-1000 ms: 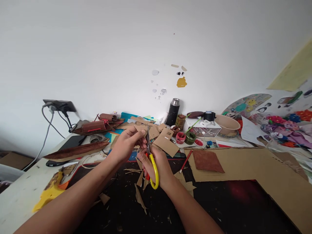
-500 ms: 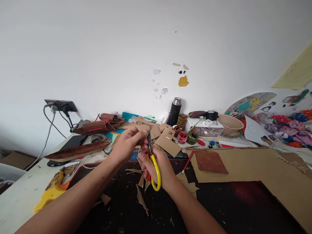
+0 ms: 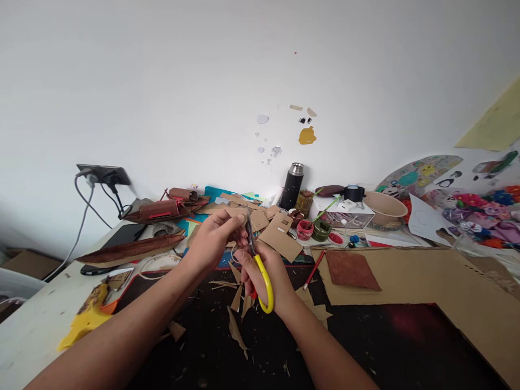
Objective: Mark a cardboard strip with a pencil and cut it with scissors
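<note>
Near the middle of the view, my left hand [image 3: 219, 233] pinches a small piece of cardboard [image 3: 234, 213], mostly hidden behind the fingers. My right hand [image 3: 266, 273] grips scissors [image 3: 266, 284] with yellow and red handles. Their metal blades point up and away, right at the edge of the cardboard piece by my left fingertips. Beneath both hands, cardboard scraps [image 3: 236, 330] and thin slivers lie on a dark mat [image 3: 211, 357].
A yellow glue gun [image 3: 87, 319] and a brown boat-shaped piece [image 3: 134, 250] lie left. Behind are cardboard offcuts [image 3: 280, 238], a black thermos [image 3: 292, 187] and paint jars [image 3: 304, 229]. A large cardboard sheet [image 3: 418, 276] with a brown-painted square [image 3: 352, 269] covers the right.
The scissor handles have swung slightly right and up, and now look closer together, with less of the red one showing. My left hand holds the cardboard in nearly the same spot.
</note>
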`<state>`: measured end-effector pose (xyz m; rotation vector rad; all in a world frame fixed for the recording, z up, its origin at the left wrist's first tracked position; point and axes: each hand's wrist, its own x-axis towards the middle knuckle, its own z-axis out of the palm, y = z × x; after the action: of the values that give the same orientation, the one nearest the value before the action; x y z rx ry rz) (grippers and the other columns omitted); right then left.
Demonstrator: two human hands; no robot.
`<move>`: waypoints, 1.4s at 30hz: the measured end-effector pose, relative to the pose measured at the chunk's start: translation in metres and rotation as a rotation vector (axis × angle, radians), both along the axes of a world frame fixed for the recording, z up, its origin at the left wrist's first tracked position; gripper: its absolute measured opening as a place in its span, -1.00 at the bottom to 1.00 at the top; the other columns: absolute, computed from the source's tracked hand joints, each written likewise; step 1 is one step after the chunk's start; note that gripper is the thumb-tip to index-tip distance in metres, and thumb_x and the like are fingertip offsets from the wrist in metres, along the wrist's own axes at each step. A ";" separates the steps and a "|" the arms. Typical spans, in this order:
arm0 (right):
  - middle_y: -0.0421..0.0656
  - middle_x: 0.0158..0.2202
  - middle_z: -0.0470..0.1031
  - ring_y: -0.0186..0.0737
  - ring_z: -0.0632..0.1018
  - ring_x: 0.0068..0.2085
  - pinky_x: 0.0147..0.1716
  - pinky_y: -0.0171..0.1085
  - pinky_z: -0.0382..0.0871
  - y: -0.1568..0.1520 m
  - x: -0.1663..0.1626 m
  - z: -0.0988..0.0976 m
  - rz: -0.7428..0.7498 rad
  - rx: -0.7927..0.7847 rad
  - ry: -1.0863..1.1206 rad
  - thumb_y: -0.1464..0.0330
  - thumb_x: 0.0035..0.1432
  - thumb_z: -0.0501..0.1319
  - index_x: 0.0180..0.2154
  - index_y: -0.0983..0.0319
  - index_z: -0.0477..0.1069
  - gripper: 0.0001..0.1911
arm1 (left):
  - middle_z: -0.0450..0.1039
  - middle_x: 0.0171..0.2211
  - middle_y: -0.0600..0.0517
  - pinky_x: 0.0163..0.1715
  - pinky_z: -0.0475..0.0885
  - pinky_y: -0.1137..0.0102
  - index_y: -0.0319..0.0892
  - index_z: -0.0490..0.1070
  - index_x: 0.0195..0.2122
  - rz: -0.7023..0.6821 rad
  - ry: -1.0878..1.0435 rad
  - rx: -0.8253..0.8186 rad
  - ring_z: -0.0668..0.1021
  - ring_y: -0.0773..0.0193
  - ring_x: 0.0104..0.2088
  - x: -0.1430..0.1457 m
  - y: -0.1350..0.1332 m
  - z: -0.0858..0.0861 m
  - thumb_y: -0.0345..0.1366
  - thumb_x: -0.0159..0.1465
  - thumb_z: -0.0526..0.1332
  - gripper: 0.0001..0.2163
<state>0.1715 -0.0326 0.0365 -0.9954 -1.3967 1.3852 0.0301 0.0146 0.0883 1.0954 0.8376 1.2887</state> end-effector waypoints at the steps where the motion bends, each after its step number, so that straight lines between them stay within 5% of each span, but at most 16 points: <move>1: -0.34 -0.58 0.38 -0.38 0.38 -0.72 -0.73 -0.43 0.24 0.000 0.001 -0.001 -0.013 0.019 -0.018 -0.19 0.28 0.29 -0.22 0.17 0.37 -0.45 | 0.52 -0.56 0.09 -0.52 0.49 0.43 -0.17 0.44 -0.45 -0.002 -0.001 0.009 0.54 0.32 -0.59 0.000 0.000 -0.001 -0.09 0.08 0.55 -0.66; 7: -0.33 -0.56 0.39 -0.34 0.42 -0.69 -0.71 -0.40 0.26 0.000 0.005 -0.006 -0.028 0.078 -0.106 -0.15 0.33 0.27 -0.15 0.16 0.41 -0.50 | 0.52 -0.56 0.09 -0.52 0.50 0.41 -0.17 0.46 -0.43 0.004 0.020 0.045 0.55 0.31 -0.57 0.001 0.001 -0.002 -0.08 0.09 0.55 -0.66; 15: -0.28 -0.52 0.50 -0.28 0.54 -0.67 -0.72 -0.43 0.28 0.002 -0.001 -0.004 0.061 -0.066 0.061 -0.26 0.16 0.34 -0.16 0.19 0.38 -0.35 | 0.49 -0.58 0.11 -0.59 0.44 0.44 -0.16 0.41 -0.47 0.030 0.016 0.013 0.51 0.34 -0.62 0.002 0.002 -0.001 -0.08 0.03 0.57 -0.62; 23: -0.20 -0.49 0.56 -0.07 0.72 -0.43 -0.41 -0.25 0.60 0.005 -0.002 -0.005 0.101 -0.004 0.111 -0.33 0.07 0.35 -0.14 0.21 0.45 -0.25 | 0.47 -0.59 0.11 -0.64 0.39 0.47 -0.15 0.40 -0.46 0.035 0.034 0.040 0.50 0.33 -0.62 -0.001 0.001 -0.002 -0.12 0.13 0.49 -0.69; 33: -0.12 -0.29 0.64 -0.01 0.75 -0.29 -0.21 -0.12 0.66 0.005 0.004 -0.006 0.140 0.038 0.093 -0.22 0.09 0.44 -0.01 0.18 0.50 -0.30 | 0.46 -0.58 0.11 -0.64 0.38 0.45 -0.14 0.38 -0.47 0.031 0.057 0.027 0.50 0.32 -0.62 -0.001 0.001 -0.002 -0.10 0.12 0.49 -0.67; 42: -0.24 -0.48 0.51 -0.26 0.52 -0.64 -0.67 -0.37 0.32 0.006 0.003 -0.010 0.039 0.054 -0.076 -0.22 0.30 0.25 -0.11 0.17 0.42 -0.42 | 0.51 -0.57 0.09 -0.56 0.47 0.39 -0.14 0.36 -0.48 -0.011 0.114 0.051 0.54 0.28 -0.61 0.001 -0.001 -0.003 -0.03 0.09 0.53 -0.60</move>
<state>0.1750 -0.0270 0.0261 -0.9991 -1.5093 1.3435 0.0307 0.0141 0.0856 1.2210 0.8864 1.2538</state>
